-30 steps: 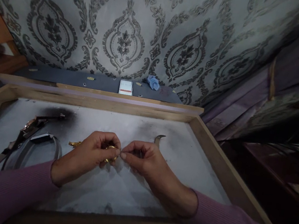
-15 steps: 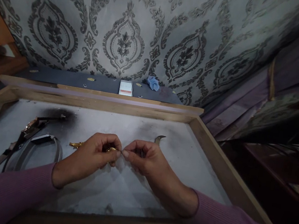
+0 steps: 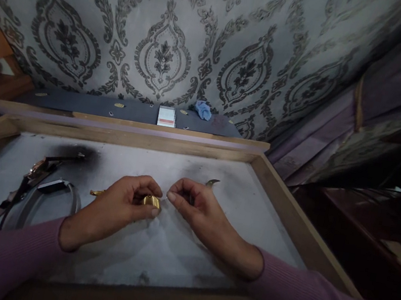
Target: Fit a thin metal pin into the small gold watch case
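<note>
My left hand point(image 3: 125, 196) is closed around a gold-coloured watch point(image 3: 152, 202), whose shiny curved part shows between thumb and fingers. A gold bracelet end point(image 3: 97, 192) sticks out behind that hand. My right hand point(image 3: 197, 203) is a small gap to the right, thumb and forefinger pinched on a tiny thin piece point(image 3: 167, 198), too small to name. Just beyond the right hand a hooked blade point(image 3: 212, 183) shows; its other end is hidden, and I cannot tell whether the hand touches it.
Both hands are over a white-bottomed wooden tray point(image 3: 259, 167) with raised edges. On its left lie several watches, among them one with a dark strap point(image 3: 38, 169) and one with a grey band point(image 3: 52, 186). Behind stand a small box point(image 3: 166, 116) and a crumpled blue cloth point(image 3: 203, 110).
My hands have parted slightly; their fingertips met before. The watch in my left hand has turned, showing more of its shiny gold side. The view has shifted a little.
</note>
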The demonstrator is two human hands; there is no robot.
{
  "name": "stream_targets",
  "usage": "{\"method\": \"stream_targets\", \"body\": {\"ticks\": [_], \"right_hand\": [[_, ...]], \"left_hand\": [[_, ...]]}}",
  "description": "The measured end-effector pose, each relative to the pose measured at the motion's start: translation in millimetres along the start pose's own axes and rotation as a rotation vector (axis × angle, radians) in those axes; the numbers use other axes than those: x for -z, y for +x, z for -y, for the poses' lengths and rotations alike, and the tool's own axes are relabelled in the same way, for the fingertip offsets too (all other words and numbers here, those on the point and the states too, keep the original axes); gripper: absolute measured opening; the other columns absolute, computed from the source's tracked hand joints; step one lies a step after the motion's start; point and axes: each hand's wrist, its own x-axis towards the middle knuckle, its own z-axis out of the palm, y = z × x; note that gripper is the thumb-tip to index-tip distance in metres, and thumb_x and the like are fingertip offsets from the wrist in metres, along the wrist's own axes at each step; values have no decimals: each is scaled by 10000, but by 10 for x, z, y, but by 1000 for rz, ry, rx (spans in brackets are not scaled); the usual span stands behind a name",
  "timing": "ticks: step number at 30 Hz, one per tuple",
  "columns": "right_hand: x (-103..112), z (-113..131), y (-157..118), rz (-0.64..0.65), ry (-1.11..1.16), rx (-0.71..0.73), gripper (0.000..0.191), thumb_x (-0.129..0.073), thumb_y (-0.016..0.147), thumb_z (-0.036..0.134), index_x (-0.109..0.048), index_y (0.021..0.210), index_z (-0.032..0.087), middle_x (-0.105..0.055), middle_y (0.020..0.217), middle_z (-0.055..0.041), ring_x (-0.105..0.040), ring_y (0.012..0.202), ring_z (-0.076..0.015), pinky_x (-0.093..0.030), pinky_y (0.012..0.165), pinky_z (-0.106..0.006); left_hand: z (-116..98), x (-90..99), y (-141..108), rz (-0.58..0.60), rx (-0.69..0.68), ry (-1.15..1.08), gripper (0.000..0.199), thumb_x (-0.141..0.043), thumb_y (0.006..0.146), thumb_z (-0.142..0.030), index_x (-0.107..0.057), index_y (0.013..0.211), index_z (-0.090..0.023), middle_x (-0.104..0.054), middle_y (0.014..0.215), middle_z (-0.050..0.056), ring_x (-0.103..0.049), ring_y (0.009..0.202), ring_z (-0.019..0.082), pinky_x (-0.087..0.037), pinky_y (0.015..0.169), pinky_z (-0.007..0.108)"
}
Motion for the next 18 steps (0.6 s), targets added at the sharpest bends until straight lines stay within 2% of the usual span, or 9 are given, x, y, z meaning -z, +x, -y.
{"method": "stream_targets", "body": {"ticks": [5,9,13,18], "right_hand": [[33,20,-6,41,-64,73,165,-556,860,296,-564,765,161,-517,667,14,-454,616,-111,-363,567,-242],[33,11,-14,47,-99,106,174,-547,868,290,-559,755,158,-525,669,13,-469,629,-112,-373,580,-245],[28,26,-20,67,-83,100,176,-546,875,294,-562,764,159,-565,699,-1,-500,658,-120,-391,605,-251],[25,38,-31,87,-85,76,158,-542,878,283,-563,784,158,-579,699,-11,-511,651,-131,-398,602,-262]], "left_hand": [[1,49,-7,39,-39,-27,129,-673,741,-212,-614,844,-163,-572,744,-27,-500,697,108,-369,641,248],[4,78,-11,32,-45,-34,159,-655,786,-260,-660,910,-160,-589,757,-9,-492,678,101,-362,600,236],[-5,62,-7,63,-16,-171,232,-664,783,-277,-611,972,-154,-622,796,17,-583,679,124,-402,529,220],[-67,30,-21,66,-5,-183,202,-683,782,-263,-541,874,-153,-655,799,33,-651,707,149,-465,536,222]]}}
